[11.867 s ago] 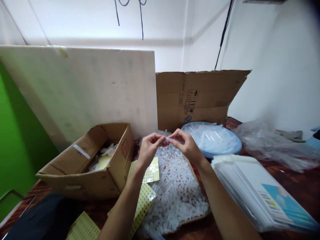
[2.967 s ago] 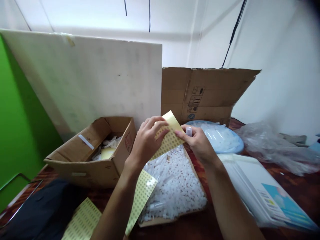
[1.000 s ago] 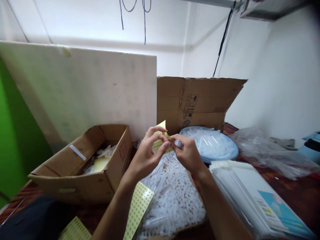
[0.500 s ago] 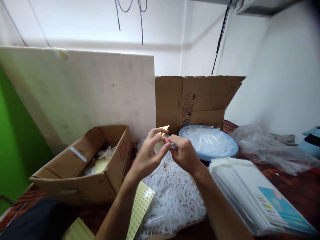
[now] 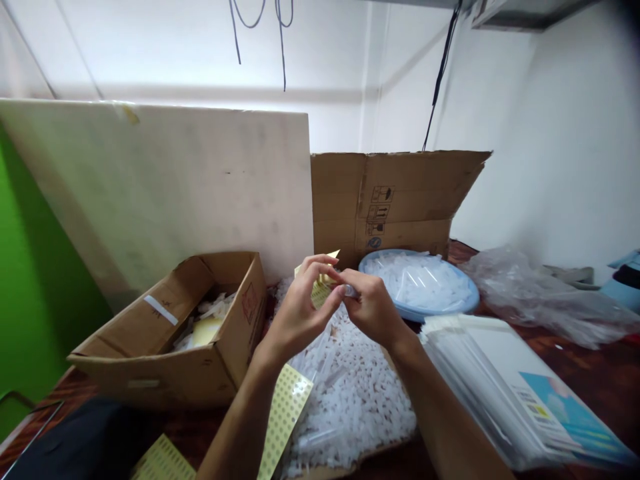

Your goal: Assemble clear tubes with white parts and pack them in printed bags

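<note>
My left hand is curled round a yellow sticker sheet, which shows behind its fingers and between finger and thumb. A corner of the sheet sticks up above the fingers. Pinched in my right hand is a small clear plastic tube, its end showing near the left thumb. The fingertips of both hands meet at the tube, so much of it is hidden. Below them lies a heap of small whitish plastic pieces on cardboard. Another sticker sheet with rows of round dots rests beside my left forearm.
An open cardboard box holding scraps stands at left. A blue basin full of clear plastic pieces sits behind my right hand. Stacked plastic-wrapped packs lie at right, with a crumpled plastic bag beyond. Cardboard stands at the back.
The hands stay together in nearly the same place. The left thumb and the tube's visible end have shifted slightly. The view has moved a little.
</note>
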`<move>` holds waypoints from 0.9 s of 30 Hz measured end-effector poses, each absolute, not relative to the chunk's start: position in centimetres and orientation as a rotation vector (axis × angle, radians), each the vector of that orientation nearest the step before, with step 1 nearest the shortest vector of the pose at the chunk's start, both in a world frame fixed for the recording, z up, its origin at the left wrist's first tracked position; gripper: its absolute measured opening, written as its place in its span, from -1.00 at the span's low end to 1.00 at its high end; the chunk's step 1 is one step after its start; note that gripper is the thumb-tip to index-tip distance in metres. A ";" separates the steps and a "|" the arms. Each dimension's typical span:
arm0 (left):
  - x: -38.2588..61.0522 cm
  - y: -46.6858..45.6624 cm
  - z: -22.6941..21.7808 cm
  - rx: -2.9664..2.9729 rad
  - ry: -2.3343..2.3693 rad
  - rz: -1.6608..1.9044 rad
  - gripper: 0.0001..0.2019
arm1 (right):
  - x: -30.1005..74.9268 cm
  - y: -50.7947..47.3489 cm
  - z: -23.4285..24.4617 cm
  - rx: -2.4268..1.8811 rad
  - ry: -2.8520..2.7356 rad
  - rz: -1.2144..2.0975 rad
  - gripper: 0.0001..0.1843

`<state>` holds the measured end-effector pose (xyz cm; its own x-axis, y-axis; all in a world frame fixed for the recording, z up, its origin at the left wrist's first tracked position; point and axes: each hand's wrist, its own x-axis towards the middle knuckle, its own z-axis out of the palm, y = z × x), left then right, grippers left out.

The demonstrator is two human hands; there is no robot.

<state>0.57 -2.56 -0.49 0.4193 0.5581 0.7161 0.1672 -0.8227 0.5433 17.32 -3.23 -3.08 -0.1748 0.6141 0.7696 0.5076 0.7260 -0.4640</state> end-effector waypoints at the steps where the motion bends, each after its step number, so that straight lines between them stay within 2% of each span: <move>1: 0.5 -2.5 -0.5 2.285 0.610 1.380 -0.89 | 17.3 -3.3 -3.0 -0.874 -1.819 0.126 -0.83; 4: -0.3 -2.0 -0.4 2.296 0.593 1.378 -0.72 | 17.4 -3.5 -2.7 -0.868 -1.797 0.159 -0.83; 8: -2.3 -0.9 -0.2 2.330 0.633 1.277 -0.39 | 17.2 -4.2 -2.0 -0.840 -1.748 0.335 -0.86; 13: -4.3 0.1 -0.3 2.202 0.784 0.887 -0.57 | 17.2 -4.8 -1.5 -0.832 -1.663 0.494 -0.74; 17: -4.8 0.9 -1.1 2.246 0.950 0.730 -0.57 | 17.7 -4.5 -2.1 -0.793 -1.467 0.617 -0.61; 23: -4.0 2.1 -4.2 2.492 1.416 0.400 -0.58 | 18.7 -4.5 -2.3 -0.631 -1.310 0.569 -0.65; 26: -1.2 1.3 -5.3 2.637 1.436 0.418 -0.56 | 18.8 -4.9 -1.7 -0.550 -1.240 0.481 -0.70; 27: 0.3 0.8 -5.4 2.665 1.380 0.464 -0.62 | 18.8 -5.0 -1.5 -0.530 -1.215 0.447 -0.71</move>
<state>0.26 0.76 -5.45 0.5415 0.8116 0.2194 0.7795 -0.5824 0.2307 18.83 -5.04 -1.46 0.2901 0.5873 0.7556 -0.0417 0.7965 -0.6032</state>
